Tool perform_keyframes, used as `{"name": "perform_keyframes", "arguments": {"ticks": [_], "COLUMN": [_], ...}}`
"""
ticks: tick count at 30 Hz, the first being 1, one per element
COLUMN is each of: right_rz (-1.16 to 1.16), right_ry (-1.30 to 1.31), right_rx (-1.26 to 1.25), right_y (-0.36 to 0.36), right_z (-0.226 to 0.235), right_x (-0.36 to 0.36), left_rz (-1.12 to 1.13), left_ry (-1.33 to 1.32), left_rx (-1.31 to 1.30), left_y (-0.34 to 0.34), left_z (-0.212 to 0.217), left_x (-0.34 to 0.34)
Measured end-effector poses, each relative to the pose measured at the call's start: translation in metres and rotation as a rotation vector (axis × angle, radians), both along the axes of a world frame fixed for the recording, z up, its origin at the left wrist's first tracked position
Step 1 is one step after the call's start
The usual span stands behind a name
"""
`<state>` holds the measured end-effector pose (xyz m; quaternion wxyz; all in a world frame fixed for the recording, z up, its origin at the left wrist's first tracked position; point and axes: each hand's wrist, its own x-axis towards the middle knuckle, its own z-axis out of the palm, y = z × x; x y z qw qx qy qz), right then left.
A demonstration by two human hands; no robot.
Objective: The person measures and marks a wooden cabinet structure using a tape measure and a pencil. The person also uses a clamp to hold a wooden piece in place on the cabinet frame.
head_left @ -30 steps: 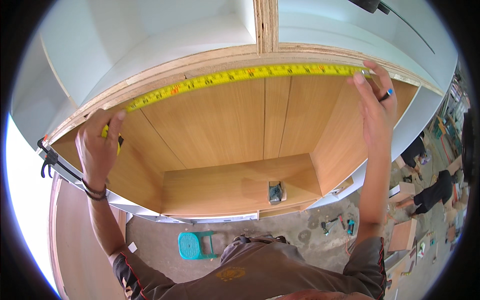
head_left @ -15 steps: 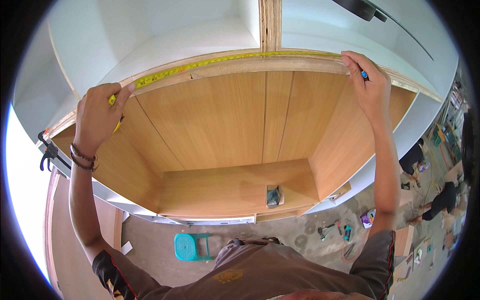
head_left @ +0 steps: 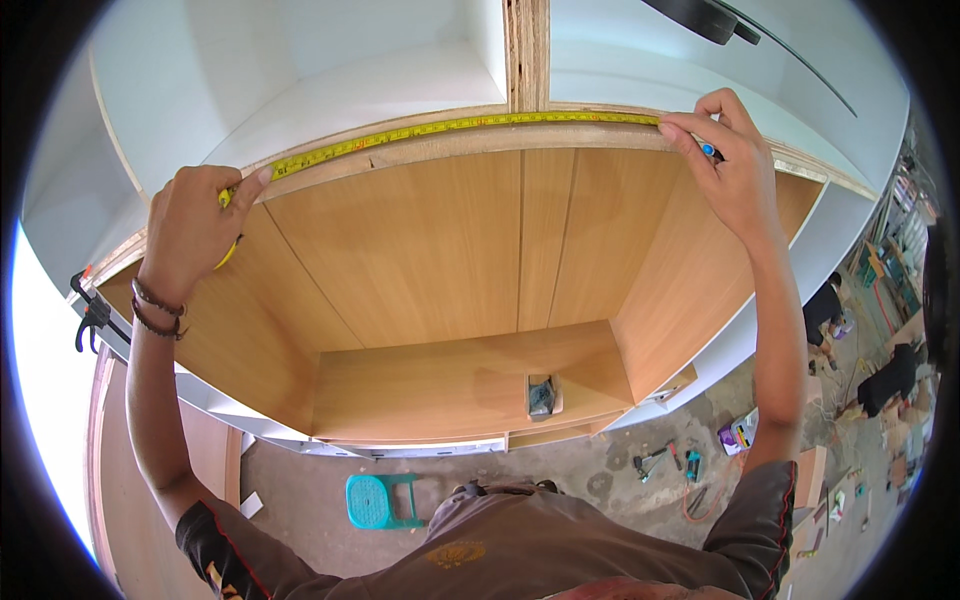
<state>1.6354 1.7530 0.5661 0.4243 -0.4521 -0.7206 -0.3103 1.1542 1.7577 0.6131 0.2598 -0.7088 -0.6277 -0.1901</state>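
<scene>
A yellow tape measure's blade [head_left: 440,127] runs along the raw wooden front edge [head_left: 450,145] of the cabinet. My left hand [head_left: 195,225] is closed around the tape case; bits of yellow show beside the fingers. At the right end of the blade is my right hand [head_left: 735,165], with thumb and fingertips touching the tape. A slim pen with a blue end [head_left: 709,151] sticks out of its curled fingers. Whether those fingertips pinch the tape or only press it, I cannot tell. Below the edge opens a wood-grain compartment [head_left: 420,250].
White compartments [head_left: 390,60] lie beyond the edge, split by a plywood divider [head_left: 527,55]. A black clamp [head_left: 95,315] grips the left side. Inside the cabinet sits a small box [head_left: 543,397]. On the floor are a teal stool [head_left: 370,502] and tools [head_left: 692,465]; people work at right.
My right hand has slid a little left along the tape, and a finger has lifted off. My left hand keeps its hold. The whole view has shifted slightly.
</scene>
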Motion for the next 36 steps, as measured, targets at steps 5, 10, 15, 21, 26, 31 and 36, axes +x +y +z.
{"name": "perform_keyframes", "arguments": {"ticks": [5, 10, 15, 21, 26, 31, 36], "right_rz": [0.102, 0.138, 0.116, 0.132, 0.202, 0.22, 0.17], "right_ry": [-0.08, -0.256, -0.345, -0.318, -0.208, -0.142, -0.112], "right_rx": [-0.08, -0.121, -0.146, -0.182, -0.179, -0.172, -0.185], "right_y": [0.002, 0.012, 0.014, 0.017, 0.022, 0.021, 0.017], "right_z": [0.013, 0.027, 0.032, 0.03, 0.025, 0.019, 0.016], "right_x": [-0.017, -0.032, -0.034, -0.034, -0.026, -0.026, -0.03], "left_rz": [0.008, 0.034, 0.038, 0.052, 0.039, 0.04, 0.039], "left_ry": [0.042, 0.061, 0.031, 0.009, -0.017, -0.001, 0.004], "left_rx": [-0.013, -0.066, -0.125, -0.153, -0.172, -0.158, -0.165], "left_y": [0.003, 0.004, 0.007, 0.011, 0.011, 0.012, 0.017], "left_z": [0.004, 0.01, 0.014, 0.016, 0.019, 0.02, 0.019], "left_x": [0.001, 0.005, -0.001, -0.003, -0.002, -0.003, -0.005]}}
